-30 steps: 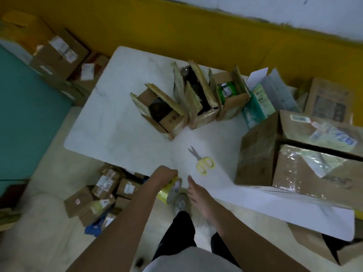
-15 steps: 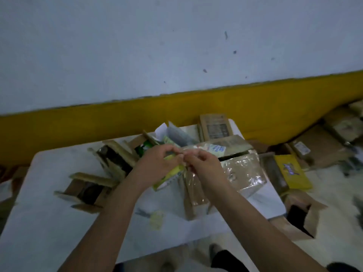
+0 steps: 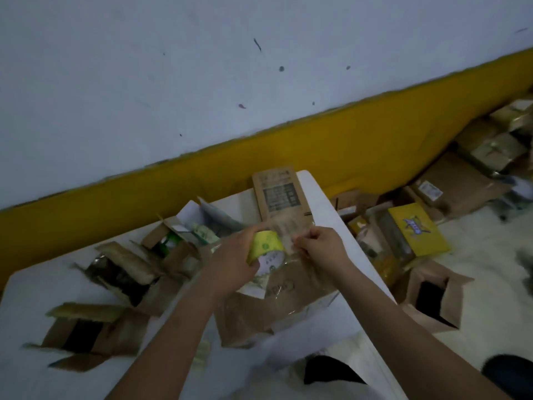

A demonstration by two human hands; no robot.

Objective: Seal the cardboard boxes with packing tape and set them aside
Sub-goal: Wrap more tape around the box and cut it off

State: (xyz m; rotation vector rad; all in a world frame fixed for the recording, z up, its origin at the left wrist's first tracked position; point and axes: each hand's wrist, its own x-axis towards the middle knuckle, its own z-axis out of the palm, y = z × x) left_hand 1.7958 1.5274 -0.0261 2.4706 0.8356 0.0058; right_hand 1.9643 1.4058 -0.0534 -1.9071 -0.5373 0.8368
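Note:
My left hand (image 3: 230,262) grips a yellow-green roll of packing tape (image 3: 266,248), held in the air above a large brown cardboard box (image 3: 285,301) on the white table (image 3: 26,287). My right hand (image 3: 320,248) pinches the loose clear end of the tape (image 3: 290,236) just right of the roll. Three small open boxes with raised flaps stand on the table to the left: one near the front (image 3: 86,333), one in the middle (image 3: 127,275), one further back (image 3: 170,241).
A flat printed carton (image 3: 279,194) leans at the table's far right corner. Blurred yellow scissors (image 3: 202,353) lie near my left forearm. On the floor at the right are a yellow box (image 3: 415,229), an open brown box (image 3: 432,298) and several stacked cartons (image 3: 461,183).
My hands lifted the tape roll from the table's near edge to above the large box. My right hand has pulled the tape end a short way off the roll. The view swung right.

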